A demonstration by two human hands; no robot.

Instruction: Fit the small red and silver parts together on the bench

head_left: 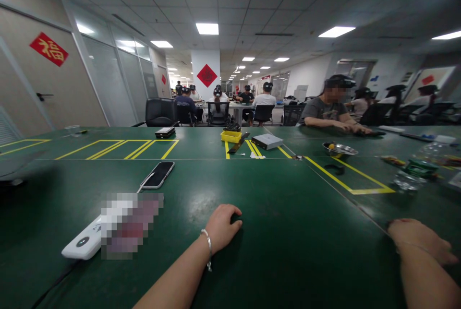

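Left hand [222, 227], right hand [419, 239] empty on green desk [298, 246], fingers loosely curled; slim black smartphone [157, 174] at ten o'clock, slippery, hold by edges.

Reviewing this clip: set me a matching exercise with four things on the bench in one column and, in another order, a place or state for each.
Things:
1. Left hand
2. Right hand
3. Black smartphone
4. Yellow tray

Places or states:
A. Lying screen up on the green mat
B. Resting at the lower right of the view
C. Standing on the far side, left of a white box
D. Wearing a silver bracelet at the wrist

Pairs: 1-D, 2-B, 3-A, 4-C
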